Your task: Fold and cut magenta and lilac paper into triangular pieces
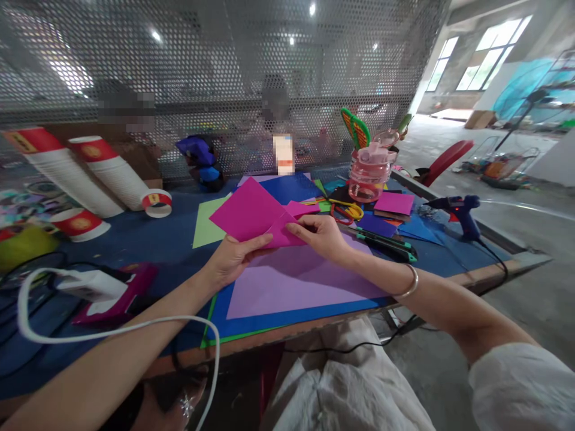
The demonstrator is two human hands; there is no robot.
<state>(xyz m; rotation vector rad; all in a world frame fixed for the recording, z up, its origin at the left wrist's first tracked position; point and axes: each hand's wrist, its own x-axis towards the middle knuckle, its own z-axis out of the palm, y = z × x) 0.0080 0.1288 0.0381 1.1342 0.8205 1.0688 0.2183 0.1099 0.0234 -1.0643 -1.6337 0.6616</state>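
Observation:
A magenta sheet of paper (246, 209) is held up over the table, with a fold or overlapping flap at its right part. My left hand (233, 257) grips its lower edge, thumb on top and fingers beneath. At the right end, my right hand (321, 233) pinches the paper between thumb and fingers. Below both hands lies a lilac sheet (296, 281) on top of blue and green sheets. A pale green sheet (207, 221) shows to the left behind the magenta paper.
Stacked paper cups (112, 173) stand at the left, near a magenta power strip (135, 299) with a white cable. On the right are a cutter knife (389, 245), yellow-handled scissors (353, 209), a pink jar (369, 173) and a glue gun (465, 215). A perforated metal screen (215, 78) rises behind.

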